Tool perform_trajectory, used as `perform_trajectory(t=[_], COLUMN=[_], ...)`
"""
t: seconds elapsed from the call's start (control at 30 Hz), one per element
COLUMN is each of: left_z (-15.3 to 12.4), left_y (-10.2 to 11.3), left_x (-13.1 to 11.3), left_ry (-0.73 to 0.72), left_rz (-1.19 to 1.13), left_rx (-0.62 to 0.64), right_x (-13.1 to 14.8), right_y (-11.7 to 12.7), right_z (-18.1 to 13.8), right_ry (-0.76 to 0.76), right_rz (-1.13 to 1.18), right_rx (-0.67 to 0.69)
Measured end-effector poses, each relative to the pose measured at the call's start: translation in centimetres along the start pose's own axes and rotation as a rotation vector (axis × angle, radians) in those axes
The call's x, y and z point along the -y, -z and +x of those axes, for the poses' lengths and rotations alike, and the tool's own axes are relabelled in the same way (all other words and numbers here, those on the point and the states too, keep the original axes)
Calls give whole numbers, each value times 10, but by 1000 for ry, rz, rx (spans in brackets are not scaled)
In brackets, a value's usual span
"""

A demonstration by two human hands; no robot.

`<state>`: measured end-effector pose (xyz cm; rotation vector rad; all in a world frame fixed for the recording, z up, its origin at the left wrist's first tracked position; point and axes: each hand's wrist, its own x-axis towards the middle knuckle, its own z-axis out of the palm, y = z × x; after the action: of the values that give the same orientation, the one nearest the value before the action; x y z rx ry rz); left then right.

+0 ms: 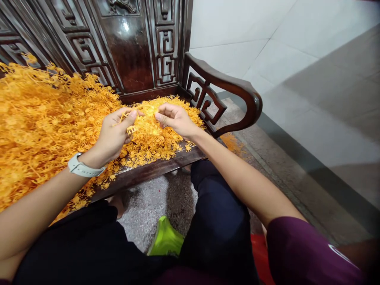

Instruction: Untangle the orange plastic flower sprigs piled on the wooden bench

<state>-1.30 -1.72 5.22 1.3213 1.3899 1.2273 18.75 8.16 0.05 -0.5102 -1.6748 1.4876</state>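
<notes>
- The left hand (114, 132), at the centre of the frame, pinches a thin orange plastic sprig (131, 129) between thumb and fingers; its forked tip hangs below the thumb.
- The right hand (176, 120), just right of it, has thumb and forefinger drawn together; I cannot tell whether they grasp a strand, as orange lies behind them.
- A smaller heap of orange sprigs (162, 142) lies beneath both hands, on the dark carved wooden bench (148, 168).
- A larger mound of orange sprigs (50, 130) fills the left of the frame.
- A pale wristband (84, 166) circles the left wrist.
- The bench's curved armrest (237, 85) stands right of centre.
- A lime-green plastic object (166, 237) shows at bottom centre.
</notes>
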Motion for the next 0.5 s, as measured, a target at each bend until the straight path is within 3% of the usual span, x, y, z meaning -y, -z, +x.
perform_trajectory(t=[0.1, 0.2, 0.37, 0.5], left_z=[2, 12, 37, 58], left_y=[2, 12, 45, 70], left_x=[-4, -1, 20, 34], left_ry=[96, 103, 91, 85], left_rz=[-140, -184, -203, -126], left_rx=[-2, -35, -142, -133], right_x=[0, 3, 15, 28], right_y=[-2, -6, -19, -45], right_z=[-2, -7, -15, -22], right_ry=[23, 38, 131, 226], right_rz=[-28, -76, -133, -244], right_rx=[53, 142, 419, 512])
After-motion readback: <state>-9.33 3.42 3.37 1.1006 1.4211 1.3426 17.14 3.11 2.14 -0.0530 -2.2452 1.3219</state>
